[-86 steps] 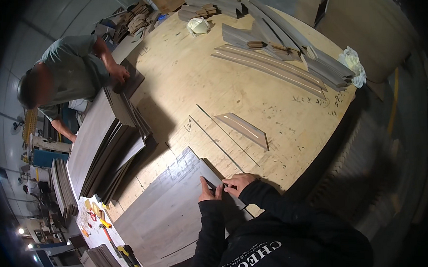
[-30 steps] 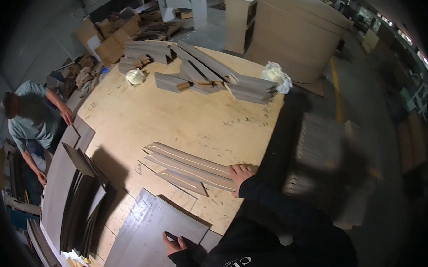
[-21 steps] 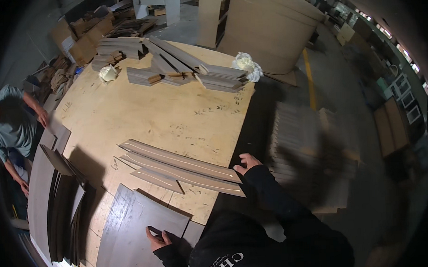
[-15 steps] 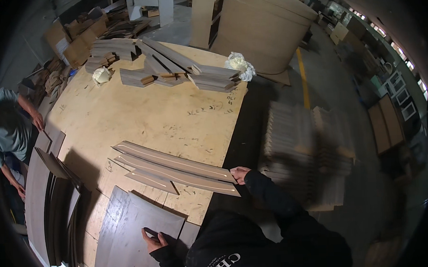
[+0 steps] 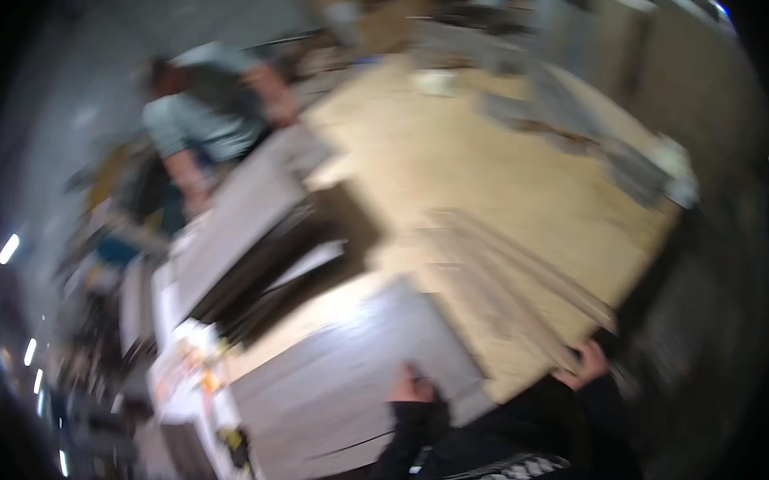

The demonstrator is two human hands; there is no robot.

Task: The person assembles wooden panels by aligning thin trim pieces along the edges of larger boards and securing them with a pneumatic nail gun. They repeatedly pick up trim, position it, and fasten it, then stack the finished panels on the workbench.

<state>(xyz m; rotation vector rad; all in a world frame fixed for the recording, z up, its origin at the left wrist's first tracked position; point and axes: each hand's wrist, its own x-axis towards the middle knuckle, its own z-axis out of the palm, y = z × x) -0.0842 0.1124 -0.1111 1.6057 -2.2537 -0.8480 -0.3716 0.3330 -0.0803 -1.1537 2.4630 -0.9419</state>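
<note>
The whole view is smeared by motion. My right hand point(image 5: 586, 365) is at the near end of a long, slightly curved wooden strip point(image 5: 518, 307), its fingers closed round the end. Another long strip point(image 5: 547, 271) lies just beyond it, with a gap that widens toward my side. My left hand point(image 5: 411, 385) is over a large grey, wood-grain panel point(image 5: 338, 362) at the near edge of the table; its fingers are too blurred to read.
A stack of curved grey panels point(image 5: 246, 224) stands on the left of the pale plywood table point(image 5: 397, 136), by a co-worker point(image 5: 216, 106) whose hands touch it. Grey offcuts point(image 5: 568, 116) and a white crumpled bundle point(image 5: 678, 171) lie at the far right. A cluttered white surface point(image 5: 197, 360) sits at left.
The view has swung left, so the table and co-worker appear further right. The strips, close together before, now spread apart at the near end. My right hand has shifted to the nearer strip's end.
</note>
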